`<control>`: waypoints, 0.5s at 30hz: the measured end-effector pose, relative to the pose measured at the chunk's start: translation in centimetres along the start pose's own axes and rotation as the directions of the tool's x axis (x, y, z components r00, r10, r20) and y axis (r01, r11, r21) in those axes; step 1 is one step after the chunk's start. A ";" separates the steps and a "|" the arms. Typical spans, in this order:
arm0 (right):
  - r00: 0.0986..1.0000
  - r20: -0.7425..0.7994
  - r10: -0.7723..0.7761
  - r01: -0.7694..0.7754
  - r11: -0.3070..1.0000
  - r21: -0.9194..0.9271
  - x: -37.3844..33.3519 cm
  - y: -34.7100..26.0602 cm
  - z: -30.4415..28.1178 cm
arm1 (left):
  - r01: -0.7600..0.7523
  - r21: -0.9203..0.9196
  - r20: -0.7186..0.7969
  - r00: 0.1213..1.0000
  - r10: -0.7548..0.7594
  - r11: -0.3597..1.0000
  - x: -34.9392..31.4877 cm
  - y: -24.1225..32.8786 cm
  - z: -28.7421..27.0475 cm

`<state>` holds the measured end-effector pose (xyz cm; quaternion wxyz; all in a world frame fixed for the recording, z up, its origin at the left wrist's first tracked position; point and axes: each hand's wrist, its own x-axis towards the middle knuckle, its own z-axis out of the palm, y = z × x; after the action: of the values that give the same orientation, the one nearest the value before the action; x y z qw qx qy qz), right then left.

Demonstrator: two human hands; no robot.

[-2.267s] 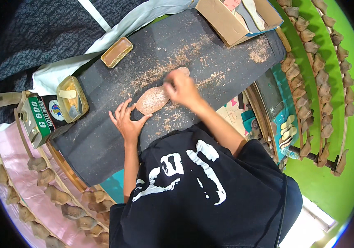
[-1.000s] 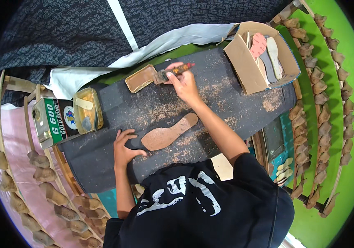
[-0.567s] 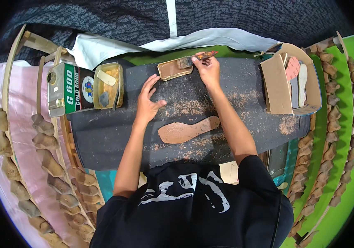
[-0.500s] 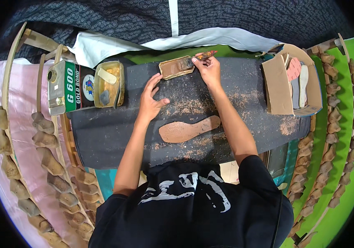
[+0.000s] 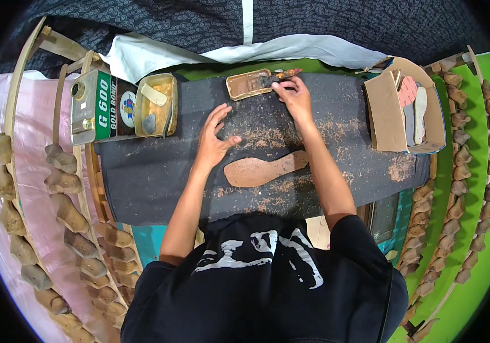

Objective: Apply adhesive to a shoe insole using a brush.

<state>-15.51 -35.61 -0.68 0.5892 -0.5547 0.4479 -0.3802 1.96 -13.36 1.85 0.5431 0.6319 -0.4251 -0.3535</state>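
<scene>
Shirt: the person's black shirt, printed in white, filled the near edge.
Sole: a brown shoe sole piece lay flat on the dark-covered bench, broad end to the left, narrow end at the right forearm.
Shavings: tan scraps littered the cloth around and beyond it.
Left hand: the left hand hovered above the bench between sole and tray, its grip spread around nothing.
Right hand: the right hand had its grip pinching the handle of a brush.
Tray: the brush's head was over the right end of a shallow rectangular tray with brown contents; contact could not be told.
Left end: a metal can stood beside a yellowish tub.
Right end: a cardboard box held sole-shaped pieces.
Beyond: dark patterned fabric hung across.
</scene>
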 end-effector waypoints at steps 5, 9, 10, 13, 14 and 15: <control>0.999 0.052 0.015 -0.007 0.986 -0.164 -5.7 0.1 -6.4 | 0.154 0.071 -0.096 0.984 -0.147 0.985 -4.7 0.7 -1.1; 0.999 -0.003 0.035 -0.033 0.915 -0.401 -12.0 -0.7 -10.8 | 0.312 0.095 -0.105 0.947 -0.302 0.945 -9.7 -1.4 -2.1; 1.000 -0.020 0.012 -0.022 0.822 -0.570 -13.2 -0.7 -11.4 | 0.382 0.145 -0.087 0.924 -0.373 0.913 -10.8 -2.0 -2.3; 0.995 -0.015 0.101 -0.084 0.731 -0.678 -16.7 -1.4 -11.6 | 0.442 0.138 -0.050 0.897 -0.439 0.886 -12.4 -1.8 -1.5; 0.994 -0.021 0.105 -0.091 0.725 -0.682 -17.5 -0.5 -11.8 | 0.458 0.097 -0.044 0.889 -0.456 0.883 -13.1 -1.4 -1.2; 0.996 -0.008 0.091 -0.076 0.778 -0.624 -18.0 1.3 -11.9 | 0.387 0.173 -0.033 0.921 -0.387 0.906 -13.3 -1.6 -1.1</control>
<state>-32.48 -22.22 0.18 0.3942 -0.7021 0.5656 -0.1781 -2.00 -0.60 0.21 0.4038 0.7487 -0.3216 -0.4159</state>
